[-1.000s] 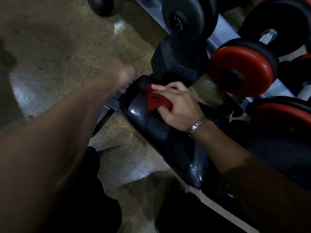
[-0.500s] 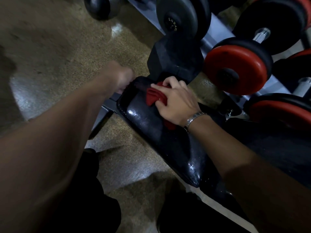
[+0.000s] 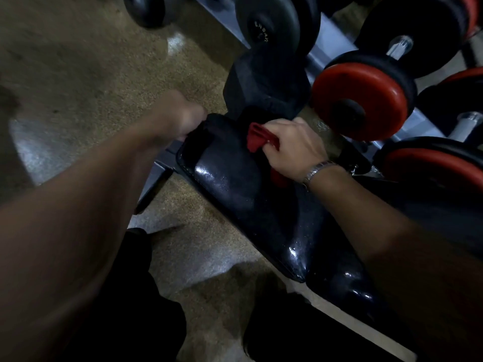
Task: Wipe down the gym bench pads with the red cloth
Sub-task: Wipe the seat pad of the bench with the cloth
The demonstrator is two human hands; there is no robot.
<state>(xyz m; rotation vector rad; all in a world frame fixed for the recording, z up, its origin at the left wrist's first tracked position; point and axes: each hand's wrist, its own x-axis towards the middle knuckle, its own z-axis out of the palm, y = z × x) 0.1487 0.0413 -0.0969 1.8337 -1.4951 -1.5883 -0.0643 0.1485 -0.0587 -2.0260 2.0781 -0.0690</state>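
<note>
Red cloth (image 3: 257, 138) is seen bunched and clenched in the right grip (image 3: 292, 150), pressed onto the far right edge of the black bench pad (image 3: 235, 184), just beside the hex dumbbell (image 3: 261, 84). A tail of it is trapped under the palm, near the wristband (image 3: 317, 169). The left grip (image 3: 183, 116) is set against the pad's far left corner. Whether it is clasped round that corner cannot be told, as the fingers are hidden and blurred.

For this stroke to be done well, the cloth would best be spread flatter, so that more vinyl is covered at each pass. Strokes should be drawn lengthwise and overlapped, with the piped rim taken in. The wet glints near the close end look not yet dried. The pad should be steadied from the corner, and knuckles kept off the iron.

The pad's long axis is laid diagonally, near right to far left, its far end pointed at the dumbbells. A second pad (image 3: 347, 283) is lined up with it, nearer.
</note>
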